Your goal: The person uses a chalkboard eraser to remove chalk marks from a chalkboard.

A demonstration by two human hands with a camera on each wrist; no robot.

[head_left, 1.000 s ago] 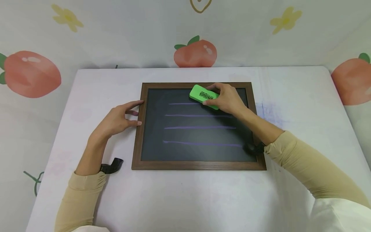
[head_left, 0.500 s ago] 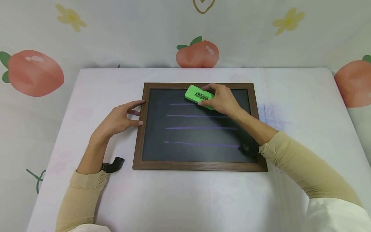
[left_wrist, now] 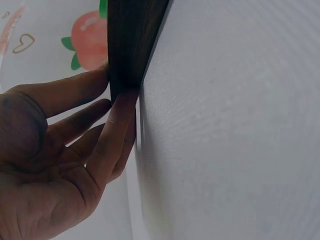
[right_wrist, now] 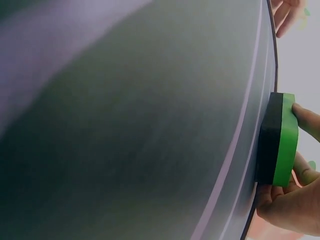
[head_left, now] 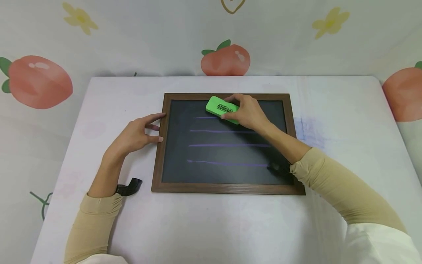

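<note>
Head view. The right hand (head_left: 247, 112) grasps a green eraser (head_left: 221, 107) by its near end, fingers curled over the top and thumb on the near side. The eraser sits flat on the chalkboard (head_left: 227, 172), at the top edge of the dark panel, and projects leftward from the grip; its long axis runs left to right, slightly tilted, roughly in line with the purple chalk lines (head_left: 227, 145). The uppermost line begins just left of the eraser; three more lines lie nearer the person, below the grip. The left hand (head_left: 136, 135) is well to the left of the eraser, fingers relaxed and extended, fingertips against the left rail of the wooden frame (head_left: 158, 146). The right hand is the nearer hand. The board lies flat on a white table (head_left: 211, 227); a wall covering printed with peaches (head_left: 225, 60) stands behind it.

Left wrist view. The left hand (left_wrist: 60, 165) lies loosely spread, with fingertips (left_wrist: 122, 105) touching the dark frame (left_wrist: 132, 40) edge. It holds nothing.

Right wrist view. The eraser (right_wrist: 278, 139) rests with its black felt face against the board surface (right_wrist: 135, 125), green back outward. Fingers (right_wrist: 305, 117) pinch it from both sides.
</note>
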